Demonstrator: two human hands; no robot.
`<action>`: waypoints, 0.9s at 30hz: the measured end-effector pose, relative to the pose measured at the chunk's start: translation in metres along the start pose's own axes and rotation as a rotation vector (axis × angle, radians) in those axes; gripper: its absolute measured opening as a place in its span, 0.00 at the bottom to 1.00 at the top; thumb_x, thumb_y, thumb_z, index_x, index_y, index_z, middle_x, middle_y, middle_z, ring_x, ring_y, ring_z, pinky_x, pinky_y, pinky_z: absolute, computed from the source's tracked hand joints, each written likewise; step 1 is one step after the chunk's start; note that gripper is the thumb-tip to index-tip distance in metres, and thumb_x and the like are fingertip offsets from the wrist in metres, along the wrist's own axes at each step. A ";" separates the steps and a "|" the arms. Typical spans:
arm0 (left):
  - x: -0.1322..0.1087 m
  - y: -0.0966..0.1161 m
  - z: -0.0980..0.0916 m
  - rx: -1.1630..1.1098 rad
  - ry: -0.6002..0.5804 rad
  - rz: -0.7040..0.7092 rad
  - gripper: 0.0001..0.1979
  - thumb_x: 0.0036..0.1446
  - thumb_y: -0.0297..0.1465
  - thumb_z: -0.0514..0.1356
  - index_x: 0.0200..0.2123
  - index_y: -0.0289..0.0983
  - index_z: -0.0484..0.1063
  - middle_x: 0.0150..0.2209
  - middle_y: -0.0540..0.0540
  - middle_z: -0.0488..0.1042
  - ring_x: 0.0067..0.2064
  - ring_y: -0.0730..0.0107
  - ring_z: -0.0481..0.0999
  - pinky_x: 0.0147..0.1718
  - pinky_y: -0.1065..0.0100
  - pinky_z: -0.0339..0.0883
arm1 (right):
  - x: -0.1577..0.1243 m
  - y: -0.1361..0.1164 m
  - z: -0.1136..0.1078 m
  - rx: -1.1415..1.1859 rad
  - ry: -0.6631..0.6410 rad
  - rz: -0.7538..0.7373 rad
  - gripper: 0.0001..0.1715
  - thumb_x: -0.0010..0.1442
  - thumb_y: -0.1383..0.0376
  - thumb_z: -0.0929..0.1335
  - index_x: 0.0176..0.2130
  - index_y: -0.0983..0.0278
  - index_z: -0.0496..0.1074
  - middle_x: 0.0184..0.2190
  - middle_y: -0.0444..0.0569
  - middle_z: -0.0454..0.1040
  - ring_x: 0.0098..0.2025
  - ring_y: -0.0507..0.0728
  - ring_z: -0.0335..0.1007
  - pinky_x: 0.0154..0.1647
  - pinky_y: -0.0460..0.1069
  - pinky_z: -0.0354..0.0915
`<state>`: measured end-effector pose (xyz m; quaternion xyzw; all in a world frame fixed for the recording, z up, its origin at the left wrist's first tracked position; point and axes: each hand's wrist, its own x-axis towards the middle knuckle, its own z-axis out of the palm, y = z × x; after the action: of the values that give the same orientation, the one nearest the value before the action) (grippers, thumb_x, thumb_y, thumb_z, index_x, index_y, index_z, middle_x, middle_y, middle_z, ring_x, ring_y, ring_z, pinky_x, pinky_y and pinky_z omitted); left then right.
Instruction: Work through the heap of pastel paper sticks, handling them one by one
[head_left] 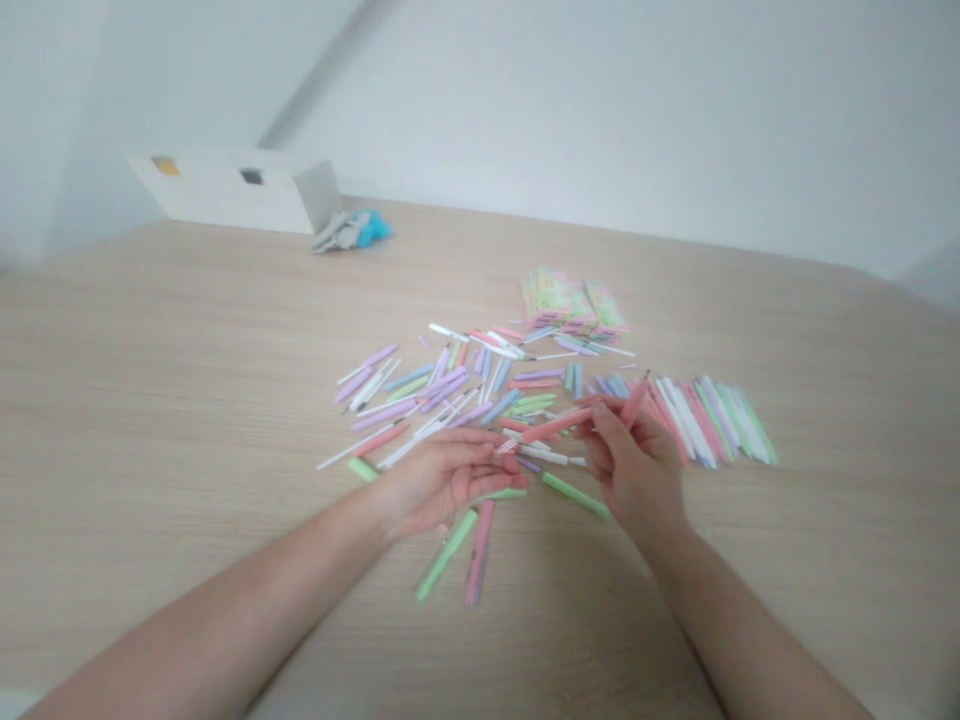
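Note:
Several pastel pen parts lie scattered on the wooden table: pink, green, purple, blue and white tubes. My right hand is closed on a pink pen barrel and also grips a pink cap between its fingers. My left hand lies palm up just left of it, fingers loosely curled at the pink barrel's left end; green pieces and a pink one show at and below this hand. The picture is blurred by motion.
A tidy row of assembled pens lies to the right of my hands. Behind the loose pile is a stack of printed packets. At the back left stand a white box and a grey and blue bundle.

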<state>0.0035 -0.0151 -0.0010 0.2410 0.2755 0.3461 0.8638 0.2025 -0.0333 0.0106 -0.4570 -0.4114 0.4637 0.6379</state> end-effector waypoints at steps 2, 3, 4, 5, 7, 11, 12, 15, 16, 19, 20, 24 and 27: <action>0.000 0.000 0.000 -0.001 -0.005 -0.002 0.10 0.56 0.17 0.54 0.36 0.22 0.76 0.31 0.37 0.78 0.34 0.63 0.80 0.41 0.68 0.75 | 0.000 0.000 0.001 0.004 -0.007 0.019 0.11 0.54 0.60 0.70 0.36 0.65 0.73 0.21 0.41 0.69 0.13 0.41 0.43 0.10 0.40 0.40; 0.000 0.000 -0.001 -0.001 -0.009 -0.003 0.10 0.56 0.17 0.54 0.36 0.22 0.76 0.31 0.37 0.78 0.34 0.63 0.80 0.41 0.68 0.75 | 0.000 0.000 0.001 0.002 -0.009 0.026 0.11 0.54 0.60 0.70 0.36 0.65 0.73 0.21 0.42 0.69 0.13 0.41 0.43 0.10 0.40 0.40; 0.000 0.000 -0.001 -0.001 -0.015 -0.003 0.10 0.57 0.17 0.54 0.36 0.22 0.76 0.31 0.37 0.78 0.34 0.63 0.80 0.41 0.68 0.75 | 0.000 0.000 0.001 -0.002 -0.009 0.033 0.11 0.54 0.59 0.70 0.36 0.65 0.73 0.21 0.42 0.69 0.13 0.42 0.43 0.10 0.40 0.40; 0.001 0.000 -0.002 -0.001 -0.020 -0.003 0.10 0.57 0.17 0.54 0.37 0.22 0.76 0.31 0.36 0.78 0.34 0.64 0.80 0.41 0.69 0.74 | 0.000 0.000 0.001 -0.007 -0.006 0.037 0.12 0.54 0.59 0.70 0.36 0.65 0.73 0.20 0.41 0.69 0.13 0.42 0.43 0.10 0.40 0.40; 0.000 0.000 -0.002 -0.001 -0.023 -0.003 0.11 0.57 0.17 0.53 0.37 0.22 0.75 0.32 0.36 0.78 0.34 0.64 0.80 0.40 0.70 0.74 | 0.000 0.001 0.001 -0.016 -0.003 0.039 0.12 0.54 0.59 0.70 0.35 0.65 0.72 0.20 0.41 0.69 0.12 0.42 0.43 0.10 0.40 0.39; 0.000 0.001 -0.003 -0.009 -0.039 -0.008 0.11 0.57 0.17 0.54 0.38 0.22 0.75 0.33 0.35 0.78 0.36 0.61 0.81 0.42 0.68 0.74 | -0.002 0.001 0.000 -0.051 -0.025 0.002 0.11 0.56 0.58 0.69 0.36 0.63 0.72 0.21 0.41 0.69 0.12 0.42 0.42 0.11 0.41 0.39; 0.000 0.000 -0.003 -0.010 -0.048 -0.012 0.10 0.57 0.18 0.54 0.39 0.22 0.75 0.34 0.34 0.78 0.38 0.59 0.80 0.43 0.66 0.73 | -0.004 0.000 0.000 -0.094 -0.035 -0.032 0.11 0.57 0.58 0.68 0.37 0.62 0.72 0.21 0.41 0.69 0.13 0.43 0.43 0.11 0.42 0.40; 0.001 -0.001 -0.003 0.009 -0.043 -0.036 0.10 0.56 0.19 0.55 0.39 0.21 0.74 0.37 0.31 0.78 0.41 0.55 0.80 0.44 0.65 0.73 | -0.012 -0.005 0.000 -0.400 -0.113 -0.246 0.09 0.58 0.60 0.67 0.38 0.61 0.74 0.22 0.42 0.69 0.16 0.46 0.51 0.16 0.44 0.50; 0.001 -0.002 -0.003 0.020 -0.031 -0.044 0.10 0.56 0.19 0.55 0.40 0.22 0.74 0.38 0.31 0.78 0.41 0.56 0.80 0.44 0.66 0.73 | -0.015 -0.007 0.001 -0.537 -0.162 -0.331 0.09 0.58 0.62 0.67 0.39 0.60 0.75 0.21 0.42 0.68 0.18 0.47 0.54 0.19 0.45 0.53; 0.001 -0.003 -0.003 0.047 -0.007 -0.040 0.10 0.56 0.18 0.55 0.41 0.23 0.74 0.41 0.31 0.77 0.40 0.58 0.80 0.43 0.68 0.73 | -0.021 -0.012 0.002 -0.817 -0.286 -0.478 0.13 0.57 0.64 0.67 0.43 0.60 0.75 0.19 0.41 0.64 0.21 0.50 0.58 0.24 0.46 0.58; 0.001 -0.003 -0.002 0.053 -0.001 -0.031 0.10 0.57 0.18 0.55 0.40 0.23 0.74 0.40 0.31 0.78 0.39 0.59 0.80 0.42 0.68 0.73 | -0.022 -0.012 0.001 -0.842 -0.290 -0.489 0.14 0.58 0.65 0.67 0.45 0.60 0.74 0.20 0.41 0.65 0.22 0.50 0.59 0.25 0.46 0.58; 0.001 -0.002 -0.001 0.071 0.021 -0.017 0.09 0.57 0.18 0.55 0.38 0.23 0.74 0.38 0.32 0.78 0.38 0.61 0.81 0.41 0.70 0.73 | -0.022 -0.011 -0.002 -0.739 -0.191 -0.449 0.10 0.60 0.64 0.65 0.43 0.60 0.72 0.24 0.43 0.70 0.25 0.51 0.64 0.25 0.46 0.60; 0.001 0.000 -0.001 0.079 0.032 -0.030 0.09 0.57 0.18 0.55 0.39 0.24 0.74 0.36 0.34 0.78 0.35 0.64 0.80 0.37 0.70 0.74 | -0.019 -0.008 0.000 -0.559 -0.125 -0.351 0.09 0.61 0.62 0.65 0.42 0.60 0.71 0.25 0.43 0.71 0.21 0.49 0.59 0.19 0.44 0.55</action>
<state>0.0037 -0.0144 -0.0021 0.2650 0.3062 0.3258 0.8543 0.2000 -0.0533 0.0158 -0.5073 -0.6332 0.2431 0.5316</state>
